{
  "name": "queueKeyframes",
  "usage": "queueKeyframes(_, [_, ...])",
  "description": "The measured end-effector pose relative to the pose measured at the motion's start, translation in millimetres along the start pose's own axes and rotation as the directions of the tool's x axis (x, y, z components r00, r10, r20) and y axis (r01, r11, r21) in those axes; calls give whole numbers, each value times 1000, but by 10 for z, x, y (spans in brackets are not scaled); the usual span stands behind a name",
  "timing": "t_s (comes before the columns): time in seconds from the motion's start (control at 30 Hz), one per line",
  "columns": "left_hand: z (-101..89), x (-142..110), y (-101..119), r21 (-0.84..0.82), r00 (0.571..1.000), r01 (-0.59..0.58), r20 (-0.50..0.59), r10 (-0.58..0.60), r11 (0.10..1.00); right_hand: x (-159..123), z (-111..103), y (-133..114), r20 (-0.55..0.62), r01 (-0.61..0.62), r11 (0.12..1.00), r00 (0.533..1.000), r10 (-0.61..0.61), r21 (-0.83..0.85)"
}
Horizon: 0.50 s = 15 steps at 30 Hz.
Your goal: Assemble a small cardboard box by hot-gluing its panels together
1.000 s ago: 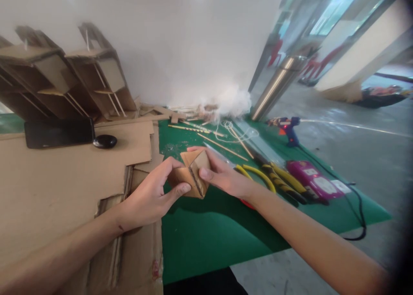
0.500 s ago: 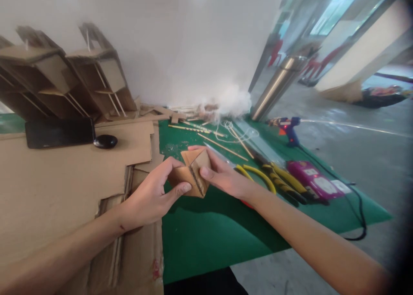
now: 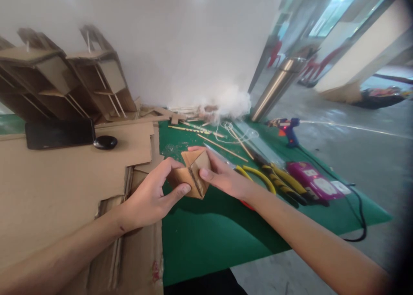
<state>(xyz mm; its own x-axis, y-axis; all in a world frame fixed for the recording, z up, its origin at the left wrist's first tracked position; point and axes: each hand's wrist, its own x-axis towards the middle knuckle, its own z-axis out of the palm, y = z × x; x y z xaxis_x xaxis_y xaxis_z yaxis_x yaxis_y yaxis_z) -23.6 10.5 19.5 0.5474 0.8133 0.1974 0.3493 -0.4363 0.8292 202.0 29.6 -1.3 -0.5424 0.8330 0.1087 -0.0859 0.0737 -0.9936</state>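
A small folded cardboard piece point(image 3: 192, 172) is held between both hands above the green mat point(image 3: 209, 235). My left hand point(image 3: 151, 196) pinches its left side with thumb and forefinger. My right hand point(image 3: 222, 174) grips its right side, thumb on the front face and fingers behind. The piece has a dark seam where its angled flaps meet.
Flat cardboard sheets point(image 3: 64, 174) cover the left of the table, with a black phone point(image 3: 60, 133) and a black oval object point(image 3: 105, 142). Cardboard models point(image 3: 64, 80) stand at the back. Yellow-handled pliers point(image 3: 277, 181), a pink box point(image 3: 311, 179), a glue gun point(image 3: 287, 127), sticks and white fluff lie right.
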Motion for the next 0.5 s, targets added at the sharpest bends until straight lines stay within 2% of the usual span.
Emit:
queueKeyframes(0.33, [1,-2,-4,-7,1000,18,22,-18,1000,2,8,20,5,-41,997,999,41,72])
queueKeyframes(0.5, [1,3,-17,-13,999,22,26,-21,1000,-4,1,-10,-6,-40,999,999,40,-7])
